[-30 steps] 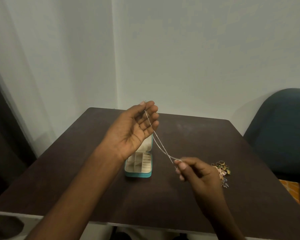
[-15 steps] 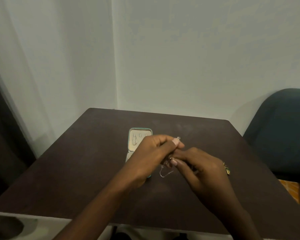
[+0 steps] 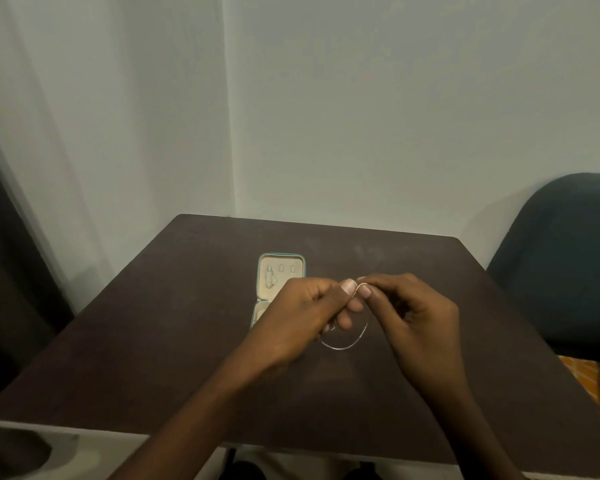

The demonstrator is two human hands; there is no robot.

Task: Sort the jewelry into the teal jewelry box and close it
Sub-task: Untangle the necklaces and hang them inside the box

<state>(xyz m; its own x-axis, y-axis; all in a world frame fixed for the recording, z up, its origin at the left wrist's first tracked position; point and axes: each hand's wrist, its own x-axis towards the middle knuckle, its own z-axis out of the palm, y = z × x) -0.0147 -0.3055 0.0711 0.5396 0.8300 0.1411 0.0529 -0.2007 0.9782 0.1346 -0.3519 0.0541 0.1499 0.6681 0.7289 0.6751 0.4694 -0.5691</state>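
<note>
Looking down, we see our dark brown square table (image 3: 153, 341), a dark blue chair (image 3: 561, 265) at three o'clock, and the open teal jewelry box (image 3: 280, 271) at twelve. Our left hand (image 3: 302, 317) and right hand (image 3: 409, 313) pinch the thin silver chain (image 3: 347, 346), looped beneath.

The tabletop (image 3: 187, 341) is a dark brown, matt surface with faint dusty smudges toward the upper middle of the frame. The jewelry box (image 3: 280, 271) has a teal, smooth-looking shell and a cream lining that reads as soft, matt cloth. The chain (image 3: 350, 344) is thin, bright metal that catches light. The chair (image 3: 565, 258) at right looks like dark, matt cloth upholstery.
</note>
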